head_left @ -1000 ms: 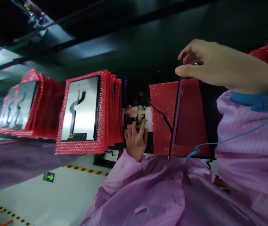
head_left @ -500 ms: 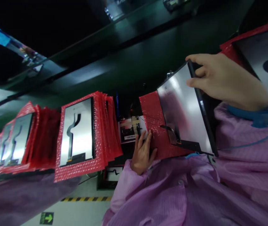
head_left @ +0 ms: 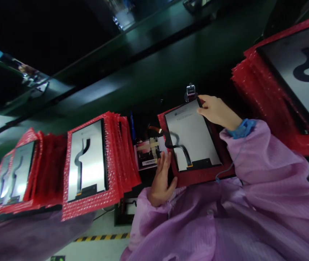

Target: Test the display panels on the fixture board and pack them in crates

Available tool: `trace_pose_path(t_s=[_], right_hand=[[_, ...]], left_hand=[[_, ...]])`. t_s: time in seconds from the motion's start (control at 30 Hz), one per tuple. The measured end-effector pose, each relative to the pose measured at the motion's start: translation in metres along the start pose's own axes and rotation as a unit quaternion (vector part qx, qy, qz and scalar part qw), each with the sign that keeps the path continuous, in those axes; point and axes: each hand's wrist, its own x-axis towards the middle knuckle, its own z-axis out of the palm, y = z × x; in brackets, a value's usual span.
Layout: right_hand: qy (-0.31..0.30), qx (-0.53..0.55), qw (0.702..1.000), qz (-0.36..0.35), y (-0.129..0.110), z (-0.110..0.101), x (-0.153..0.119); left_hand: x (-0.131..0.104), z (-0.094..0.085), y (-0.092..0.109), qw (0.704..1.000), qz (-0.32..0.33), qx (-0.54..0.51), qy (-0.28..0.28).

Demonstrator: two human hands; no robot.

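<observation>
An LCD display panel (head_left: 193,132) lies back side up over a red bubble-wrap sheet (head_left: 197,177), its black ribbon cable curving out past the left edge. My right hand (head_left: 221,113) pinches the panel's upper right corner between thumb and fingers. At the lower left of the sheet, my left hand (head_left: 161,181) rests with fingers stretched out, holding nothing. Its fingertips are close to the ribbon cable and to a small circuit board (head_left: 147,152) with tan tape and a barcode label. A short orange-tipped cable (head_left: 155,128) stands above that board.
To the left is a stack of panels in red bubble wrap (head_left: 113,156), with more stacks (head_left: 45,166) beyond. Another stack (head_left: 263,94) stands at the right. A small metal device (head_left: 190,90) sits behind the panel. Black-yellow floor tape (head_left: 102,237) runs below.
My right hand has lowered the panel from a raised tilt onto the red sheet, moving left. My left hand stays near the sheet's left edge.
</observation>
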Motion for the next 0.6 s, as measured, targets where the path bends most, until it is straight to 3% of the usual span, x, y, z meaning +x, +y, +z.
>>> trace_pose_path(t_s=[0.1,0.23,0.33,0.4,0.47,0.6], right_hand=[[-0.010,-0.122,0.992,0.026,-0.015,0.007,-0.010],[0.055,-0.147,0.984,-0.080,-0.047,0.029,-0.026],[0.001,-0.126,0.987,-0.103,-0.064,0.048,-0.030],[-0.063,-0.111,0.987,-0.095,-0.070,0.058,-0.029],[-0.091,-0.091,0.987,-0.092,-0.073,0.065,-0.029],[-0.095,-0.018,0.992,-0.085,-0.076,0.070,-0.031]], left_hand=[[0.007,-0.016,0.003,0.999,0.025,0.029,0.008],[0.037,-0.050,-0.001,0.987,0.084,0.062,0.122],[0.077,-0.068,-0.017,0.973,0.089,0.102,0.188],[0.105,-0.072,-0.032,0.972,0.088,0.114,0.188],[0.126,-0.071,-0.045,0.977,0.091,0.119,0.150],[0.138,-0.070,-0.056,0.987,0.093,0.113,0.071]])
